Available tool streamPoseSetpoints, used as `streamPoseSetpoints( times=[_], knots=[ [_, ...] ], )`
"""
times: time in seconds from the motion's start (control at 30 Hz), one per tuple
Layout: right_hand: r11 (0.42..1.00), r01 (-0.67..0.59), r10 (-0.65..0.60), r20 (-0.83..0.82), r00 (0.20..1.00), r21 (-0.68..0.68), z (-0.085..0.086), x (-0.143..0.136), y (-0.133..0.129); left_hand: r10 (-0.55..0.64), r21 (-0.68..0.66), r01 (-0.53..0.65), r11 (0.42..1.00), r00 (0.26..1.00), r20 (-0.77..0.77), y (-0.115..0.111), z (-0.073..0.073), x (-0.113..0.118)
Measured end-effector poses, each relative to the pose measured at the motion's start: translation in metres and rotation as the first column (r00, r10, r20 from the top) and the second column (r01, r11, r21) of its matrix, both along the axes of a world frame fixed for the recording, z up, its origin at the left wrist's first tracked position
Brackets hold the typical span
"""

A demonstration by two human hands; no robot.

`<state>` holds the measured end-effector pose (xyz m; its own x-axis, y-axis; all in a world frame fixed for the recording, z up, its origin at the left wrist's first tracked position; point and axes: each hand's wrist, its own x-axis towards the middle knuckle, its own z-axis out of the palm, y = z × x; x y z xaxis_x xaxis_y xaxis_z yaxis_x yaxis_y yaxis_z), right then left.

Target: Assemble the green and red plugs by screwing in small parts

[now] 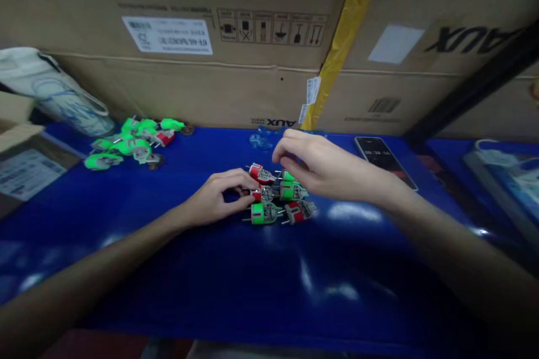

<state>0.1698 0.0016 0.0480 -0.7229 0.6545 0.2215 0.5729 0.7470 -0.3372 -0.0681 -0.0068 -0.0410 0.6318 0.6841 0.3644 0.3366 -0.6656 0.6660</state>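
Observation:
Several red and green electrical plugs with metal pins lie grouped on the blue table, their inner parts exposed. My left hand (221,196) has thumb and fingers closed around a red plug (264,194) in the middle of the group. Close by are another red plug (260,173) behind it and a green plug (264,213) in front. My right hand (314,161) is raised over the back of the group, fingers curled toward the thumb; whatever is between them is hidden. Below it sit two green plugs (291,191), one partly covered, and a red plug (300,211) at the front right.
A heap of green and red plugs (130,143) lies at the back left, near an open carton (31,165) and a patterned bottle (69,98). Crumpled clear plastic (261,140) rests before large cardboard boxes (189,87). A phone (385,160) lies at the back right.

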Motion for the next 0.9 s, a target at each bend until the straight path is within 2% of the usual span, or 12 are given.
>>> streamPoseSetpoints(
  times=[0.1, 0.2, 0.27, 0.4, 0.43, 0.47, 0.57, 0.63, 0.73, 0.9],
  knots=[
    [0.991, 0.128, -0.131, 0.125, 0.983, 0.035, 0.0018, -0.0047, 0.0008, 0.003, -0.007, -0.003, 1.000, 1.000, -0.006, -0.0002, 0.0004, 0.0003],
    [0.993, 0.114, -0.115, 0.119, 0.986, 0.018, 0.0013, -0.0060, -0.0006, -0.005, -0.001, 0.005, 1.000, 1.000, 0.008, -0.0002, 0.0007, 0.0007],
    [0.998, 0.061, -0.061, 0.056, 0.997, -0.001, 0.0004, -0.0037, -0.0008, -0.011, -0.008, 0.011, 1.000, 1.000, 0.006, -0.0001, 0.0009, 0.0011],
    [0.988, -0.146, 0.144, -0.042, 0.989, -0.051, -0.0001, 0.0020, 0.0008, -0.015, -0.015, 0.016, 1.000, 1.000, 0.020, 0.0002, 0.0005, 0.0010],
    [0.987, -0.149, 0.146, -0.054, 0.988, -0.053, -0.0002, 0.0023, 0.0011, -0.015, -0.011, 0.015, 1.000, 1.000, 0.020, 0.0002, 0.0003, 0.0007],
    [0.993, -0.108, 0.106, -0.055, 0.993, -0.048, -0.0004, 0.0020, 0.0013, -0.014, -0.008, 0.015, 1.000, 1.000, 0.018, 0.0002, 0.0001, 0.0004],
    [0.991, 0.132, -0.132, 0.007, 0.991, -0.006, -0.0014, -0.0014, 0.0008, -0.011, -0.019, 0.012, 1.000, 1.000, 0.012, 0.0004, -0.0001, -0.0004],
    [0.980, 0.200, -0.201, 0.052, 0.978, 0.006, -0.0019, -0.0035, -0.0005, -0.004, -0.036, 0.004, 0.999, 1.000, 0.015, 0.0008, 0.0003, -0.0004],
    [0.994, 0.107, -0.107, 0.046, 0.993, -0.004, -0.0013, -0.0035, -0.0033, -0.008, -0.066, 0.009, 0.998, 1.000, 0.022, 0.0019, 0.0004, -0.0003],
    [0.989, -0.148, 0.149, 0.023, 0.989, -0.028, 0.0005, 0.0001, -0.0056, -0.008, -0.135, 0.017, 0.991, 0.998, 0.062, 0.0032, -0.0020, -0.0011]
  ],
)
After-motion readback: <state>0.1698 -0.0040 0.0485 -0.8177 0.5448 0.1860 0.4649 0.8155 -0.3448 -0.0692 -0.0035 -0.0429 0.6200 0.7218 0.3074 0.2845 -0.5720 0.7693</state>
